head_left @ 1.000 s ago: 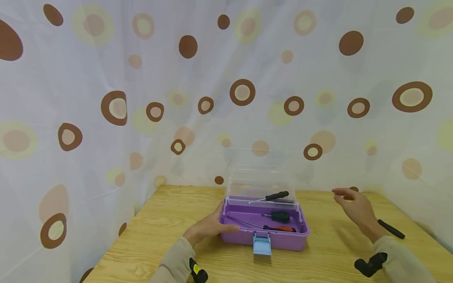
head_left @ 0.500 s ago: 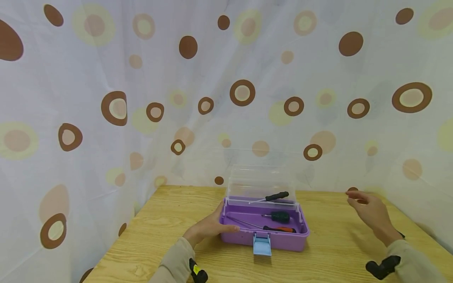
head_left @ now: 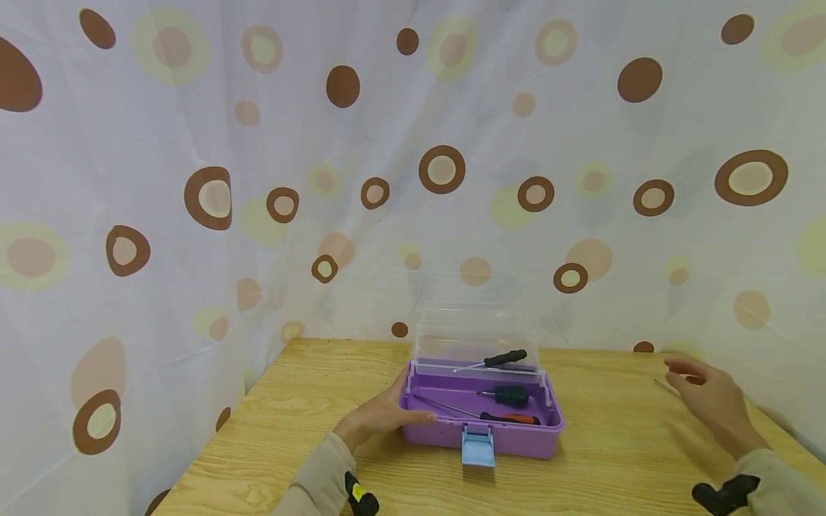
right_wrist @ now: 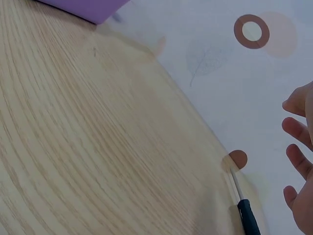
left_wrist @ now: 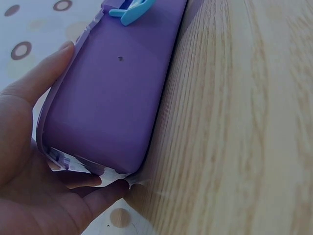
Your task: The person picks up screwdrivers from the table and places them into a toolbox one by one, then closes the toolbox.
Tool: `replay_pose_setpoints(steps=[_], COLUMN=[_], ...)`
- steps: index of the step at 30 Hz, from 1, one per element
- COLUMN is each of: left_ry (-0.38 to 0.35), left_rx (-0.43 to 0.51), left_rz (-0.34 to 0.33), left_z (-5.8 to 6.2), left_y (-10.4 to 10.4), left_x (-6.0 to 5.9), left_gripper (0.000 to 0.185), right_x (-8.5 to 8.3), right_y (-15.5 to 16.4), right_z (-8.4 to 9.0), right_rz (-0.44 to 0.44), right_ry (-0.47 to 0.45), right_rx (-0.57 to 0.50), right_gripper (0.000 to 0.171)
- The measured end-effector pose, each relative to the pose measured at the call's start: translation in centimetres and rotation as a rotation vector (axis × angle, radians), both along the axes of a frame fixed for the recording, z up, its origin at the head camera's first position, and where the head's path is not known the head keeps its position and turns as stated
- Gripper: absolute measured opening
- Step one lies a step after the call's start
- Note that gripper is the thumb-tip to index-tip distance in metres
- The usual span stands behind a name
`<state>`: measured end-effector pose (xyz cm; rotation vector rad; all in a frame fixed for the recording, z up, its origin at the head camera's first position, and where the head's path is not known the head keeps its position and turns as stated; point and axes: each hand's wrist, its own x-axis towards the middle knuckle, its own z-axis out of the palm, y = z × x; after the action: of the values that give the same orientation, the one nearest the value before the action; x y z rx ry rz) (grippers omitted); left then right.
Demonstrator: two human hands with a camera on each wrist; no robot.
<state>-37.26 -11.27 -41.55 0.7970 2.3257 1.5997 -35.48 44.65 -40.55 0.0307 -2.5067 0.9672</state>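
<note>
A purple toolbox (head_left: 445, 434) with a raised clear lid (head_left: 477, 326) stands mid-table. My left hand (head_left: 381, 410) grips its left end, thumb over the front rim and fingers around the side, as the left wrist view shows. Inside lie a stubby dark green screwdriver (head_left: 512, 395) and a long black-and-orange screwdriver (head_left: 516, 418). A black-handled screwdriver (head_left: 506, 357) lies across the back edge by the lid. At the right, my right hand (head_left: 715, 403) hovers with loosely bent, unfilled fingers above another screwdriver (right_wrist: 248, 215). In the head view this hand hides its handle.
A light blue latch (head_left: 478, 450) hangs down at the toolbox's front. The wooden table (head_left: 271, 437) extends to both sides. Behind it and at the left hangs a dotted curtain (head_left: 477, 215).
My right hand has moved rightward, over the screwdriver on the table, covering its dark handle in the head view. My left hand and the toolbox have stayed put.
</note>
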Motion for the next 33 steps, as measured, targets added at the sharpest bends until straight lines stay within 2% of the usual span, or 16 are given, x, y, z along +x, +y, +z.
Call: replay_pose_setpoints(steps=[11, 16, 22, 33], left_ry=[-0.008, -0.015, -0.008, 0.005], left_rx=[-0.017, -0.019, -0.028, -0.007], left_rz=[-0.002, -0.002, 0.013, -0.011], left_z=[-0.1, -0.2, -0.3, -0.5], left_y=[-0.1, 0.0, -0.1, 0.0], left_x=[-0.1, -0.2, -0.2, -0.6], left_gripper=[0.117, 0.116, 0.116, 0.118], right_x=[0.5, 0.7, 0.9, 0.4], right_y=[3.2, 4.0, 5.1, 6.1], right_z=[-1.7, -2.3, -3.3, -4.8], right_rz=[-0.100, -0.123, -0.143, -0.170], right_ry=[-0.033, -0.103, -0.165, -0.418], right_rx=[0.026, 0.007, 0.054, 0.086], right_gripper=[0.055, 0.056, 0.060, 0.085])
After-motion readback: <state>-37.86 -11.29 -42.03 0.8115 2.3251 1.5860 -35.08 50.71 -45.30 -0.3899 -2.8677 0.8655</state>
